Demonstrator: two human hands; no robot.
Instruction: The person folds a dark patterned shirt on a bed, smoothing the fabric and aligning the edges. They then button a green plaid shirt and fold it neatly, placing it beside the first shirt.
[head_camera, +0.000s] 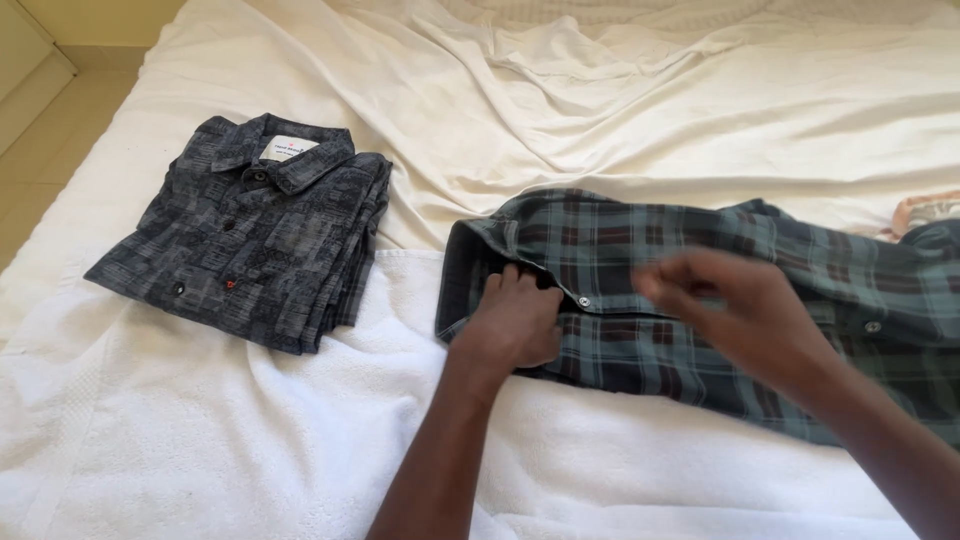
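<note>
The left hand (515, 325) presses flat, fingers spread, on the green plaid shirt (700, 300) at the bed's (700, 100) middle; the right hand (745, 315) hovers blurred, grip unclear. Best keep the placket pinned, smoothing outward.

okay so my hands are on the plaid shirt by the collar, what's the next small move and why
Probably close the plaid shirt placket near the collar. Your left hand is pressing beside an open snap, the right hand hovers over the front, and the folded dark shirt nearby is buttoned.
</note>
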